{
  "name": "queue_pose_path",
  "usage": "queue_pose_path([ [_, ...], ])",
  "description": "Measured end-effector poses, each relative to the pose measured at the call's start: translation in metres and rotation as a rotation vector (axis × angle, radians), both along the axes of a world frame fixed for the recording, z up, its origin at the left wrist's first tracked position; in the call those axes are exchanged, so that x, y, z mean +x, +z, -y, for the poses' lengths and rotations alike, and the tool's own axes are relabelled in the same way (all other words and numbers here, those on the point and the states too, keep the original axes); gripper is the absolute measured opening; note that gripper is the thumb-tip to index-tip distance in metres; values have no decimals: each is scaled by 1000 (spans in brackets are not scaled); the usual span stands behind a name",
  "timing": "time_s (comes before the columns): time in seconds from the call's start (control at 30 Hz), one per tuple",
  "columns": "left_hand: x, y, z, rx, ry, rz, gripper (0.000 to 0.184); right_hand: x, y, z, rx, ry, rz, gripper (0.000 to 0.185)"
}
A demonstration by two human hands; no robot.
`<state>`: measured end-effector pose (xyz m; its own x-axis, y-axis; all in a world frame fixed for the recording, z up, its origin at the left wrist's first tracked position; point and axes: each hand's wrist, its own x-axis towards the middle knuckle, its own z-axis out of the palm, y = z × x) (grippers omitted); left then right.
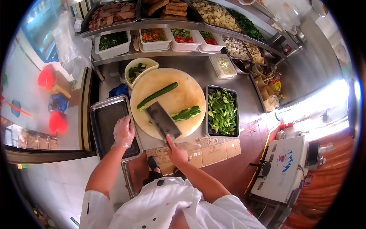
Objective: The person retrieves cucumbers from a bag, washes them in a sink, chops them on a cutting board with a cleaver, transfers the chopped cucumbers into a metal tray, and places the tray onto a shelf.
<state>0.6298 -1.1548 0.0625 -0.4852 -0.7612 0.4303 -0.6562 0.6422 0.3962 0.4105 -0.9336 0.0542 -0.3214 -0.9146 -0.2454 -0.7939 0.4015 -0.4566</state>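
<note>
My right hand (pixel 178 153) is wrapped round the handle of a cleaver (pixel 163 120). The broad blade slants across the round cutting board (pixel 171 80) and hides part of a cut green vegetable piece (pixel 187 113). Beyond the blade, a long dark green cucumber (pixel 157 95) rests on the board. My left hand (pixel 124 132), in a clear plastic glove, is by the right rim of a metal tray (pixel 100 114); its fingers are loosely bent with nothing visible in them. Whether it touches the rim I cannot tell.
A black-rimmed tray of cut green vegetables (pixel 222 111) stands right of the board. Behind it sits a white tub (pixel 154 65) with green pieces. Above, a shelf (pixel 152 53) carries several food containers. Flattened cardboard (pixel 213 150) lies below the counter edge, and a white appliance (pixel 280 168) stands right.
</note>
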Motion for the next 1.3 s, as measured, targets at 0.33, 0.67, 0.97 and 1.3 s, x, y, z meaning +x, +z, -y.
queue_pose_path([
  [0.33, -125, -21, 101, 278, -31, 474, 42, -66, 38, -97, -139, -467, 84, 80],
  [0.67, -147, 2, 2, 297, -339, 104, 33, -90, 37, -173, -134, -627, 294, 75],
  [0.97, -184, -47, -67, -97, -144, 419, 36, -147, 72, -153, -241, -557, 288, 73],
  [1.3, -144, -11, -77, -226, -304, 284, 35, -209, 183, -72, -566, -204, 73, 71],
])
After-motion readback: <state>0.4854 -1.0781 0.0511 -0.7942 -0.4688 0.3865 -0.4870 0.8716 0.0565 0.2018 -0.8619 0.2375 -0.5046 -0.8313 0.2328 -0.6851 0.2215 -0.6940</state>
